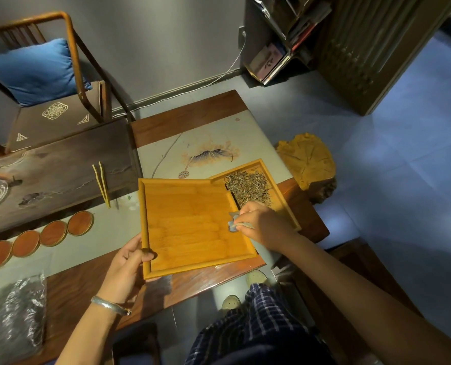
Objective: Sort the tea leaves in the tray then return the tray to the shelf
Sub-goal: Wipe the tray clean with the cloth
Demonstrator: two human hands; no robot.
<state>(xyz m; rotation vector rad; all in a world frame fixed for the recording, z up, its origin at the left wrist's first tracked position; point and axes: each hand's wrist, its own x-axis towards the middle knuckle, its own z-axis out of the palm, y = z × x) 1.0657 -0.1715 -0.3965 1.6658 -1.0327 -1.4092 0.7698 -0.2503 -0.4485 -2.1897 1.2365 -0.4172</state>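
Observation:
An empty yellow wooden tray (190,222) lies tilted on the table, overlapping a second wooden tray (285,201) behind it. The second tray holds a heap of pale tea leaves (248,187). My left hand (129,267) grips the empty tray's near-left rim, thumb on top of the edge. My right hand (258,225) pinches a small grey cloth or wad (233,223) and presses it against the empty tray's floor near its right side. The shelf is not clearly in view.
Bamboo tweezers (101,183) lie on a dark slab (61,167) to the left. Several round wooden coasters (53,233) line the table runner. A clear bag of dark tea (13,312) sits bottom left. A chair with a blue cushion (34,72) stands behind; a stump stool (306,159) stands right.

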